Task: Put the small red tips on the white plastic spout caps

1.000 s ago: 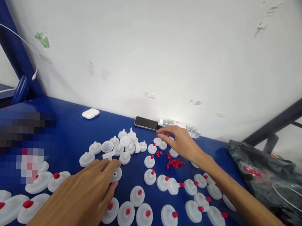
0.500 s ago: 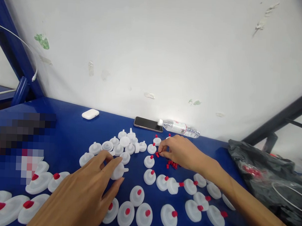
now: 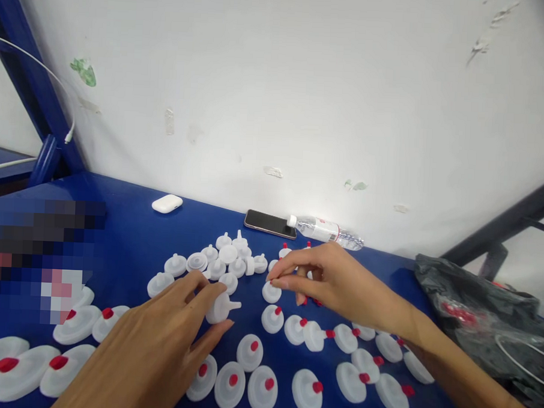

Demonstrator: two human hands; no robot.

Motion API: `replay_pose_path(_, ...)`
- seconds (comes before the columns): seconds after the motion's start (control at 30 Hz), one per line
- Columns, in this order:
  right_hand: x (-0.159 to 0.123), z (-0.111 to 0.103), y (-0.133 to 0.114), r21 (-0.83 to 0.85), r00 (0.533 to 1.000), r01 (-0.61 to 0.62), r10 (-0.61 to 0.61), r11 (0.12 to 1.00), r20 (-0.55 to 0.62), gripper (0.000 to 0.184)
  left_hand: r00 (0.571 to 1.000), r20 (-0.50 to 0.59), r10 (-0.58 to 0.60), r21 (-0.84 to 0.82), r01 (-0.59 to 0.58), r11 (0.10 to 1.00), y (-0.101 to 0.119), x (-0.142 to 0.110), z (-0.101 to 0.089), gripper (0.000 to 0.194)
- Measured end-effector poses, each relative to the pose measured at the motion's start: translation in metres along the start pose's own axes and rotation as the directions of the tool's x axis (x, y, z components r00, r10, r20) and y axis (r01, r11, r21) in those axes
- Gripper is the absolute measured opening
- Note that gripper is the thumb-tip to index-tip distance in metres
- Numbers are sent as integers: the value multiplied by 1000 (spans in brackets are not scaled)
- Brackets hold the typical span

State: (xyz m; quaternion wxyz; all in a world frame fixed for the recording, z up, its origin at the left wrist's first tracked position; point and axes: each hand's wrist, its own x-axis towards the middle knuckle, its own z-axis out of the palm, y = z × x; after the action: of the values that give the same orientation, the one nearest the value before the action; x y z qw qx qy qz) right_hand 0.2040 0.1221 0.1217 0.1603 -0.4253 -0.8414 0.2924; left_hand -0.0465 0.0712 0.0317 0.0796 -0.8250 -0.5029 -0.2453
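My left hand [image 3: 172,326] grips a white plastic nozzle lid [image 3: 219,308] between thumb and fingers, its bare spout pointing right. My right hand [image 3: 318,278] is pinched around a small red cap [image 3: 272,282], mostly hidden by the fingertips. Those fingertips are just over a white lid [image 3: 271,294] standing on the table. Loose red caps [image 3: 317,302] lie partly hidden under my right hand. Beyond my left hand is a cluster of white lids [image 3: 228,254] with uncapped spouts. Several lids with red tips [image 3: 262,390] stand in front and to both sides.
The blue table [image 3: 119,203] meets a white wall [image 3: 277,78]. At the back lie a white earbud case [image 3: 167,203], a phone [image 3: 270,223] and a water bottle [image 3: 327,230]. A black plastic bag [image 3: 475,303] holding red pieces is at the right. A blue frame post stands left.
My right hand has moved left from the loose red caps toward the lid in the middle. My left hand still holds its lid, now turned slightly with the spout farther right.
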Motion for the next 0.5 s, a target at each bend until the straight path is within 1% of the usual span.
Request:
replay_pose_path(0.13,-4,16,-17,99,998,60,-57,993,-39,11,998,-36,47,44,-45,998,9,7,-7,49)
replay_pose_path(0.2,-5,23,-21,119,996,70,-63,990,-65,12,995,-68,69,54,-65,996,12,9,-10,52)
replay_pose_path(0.27,-6,27,-23,128,995,75,-66,989,-79,13,991,-96,88,68,-82,994,12,8,-11,59)
replay_pose_path(0.33,-6,28,-24,128,995,69,-60,989,-75,14,988,-97,116,91,-107,990,11,6,-11,65)
replay_pose_path(0.4,-5,27,-25,154,998,55,-48,987,-52,13,985,-89,150,140,-137,981,9,2,-9,62)
replay_pose_path(0.5,-4,27,-25,263,1000,18,-16,965,-11,11,980,-65,186,171,-172,970,8,-2,-6,46)
